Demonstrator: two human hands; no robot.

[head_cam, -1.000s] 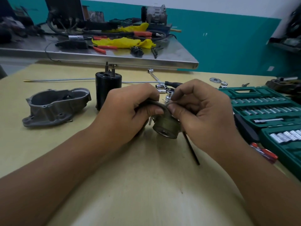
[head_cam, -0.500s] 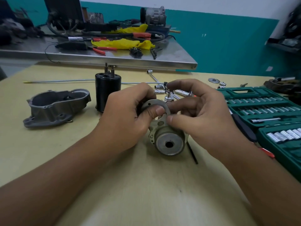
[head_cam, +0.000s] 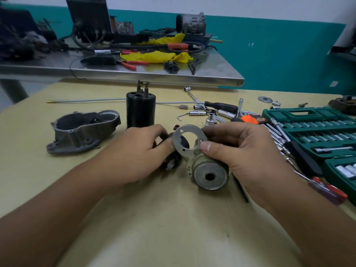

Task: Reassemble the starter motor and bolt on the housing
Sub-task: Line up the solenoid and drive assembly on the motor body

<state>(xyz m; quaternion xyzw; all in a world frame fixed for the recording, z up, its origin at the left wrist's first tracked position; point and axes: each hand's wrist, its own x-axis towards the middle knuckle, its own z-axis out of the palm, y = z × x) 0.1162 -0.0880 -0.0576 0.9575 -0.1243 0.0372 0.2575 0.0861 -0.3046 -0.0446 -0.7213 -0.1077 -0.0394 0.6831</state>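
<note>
Across the lower frame runs a tan table [head_cam: 173,237], its near edge blurred and both forearms cut off by the bottom corners. Behind it, in the upper left, a steel bench [head_cam: 134,73] carries yellow rags, cables and dark machinery too cluttered to sort out. At the right edge a green socket case [head_cam: 316,132] is cropped by the frame, with loose sockets and drivers scattered beside it. Left of centre lies the grey housing [head_cam: 82,132], open side up, and just behind the hands a black cylinder [head_cam: 140,110] stands upright, its base hidden by the left hand [head_cam: 138,151]. That hand curls its fingers around a dark part [head_cam: 171,160] that is mostly covered and hard to identify. At centre the right hand [head_cam: 242,155] grips the starter motor piece [head_cam: 210,174], thumb pressed on its flat metal plate [head_cam: 189,140], 1 round end facing the camera.
</note>
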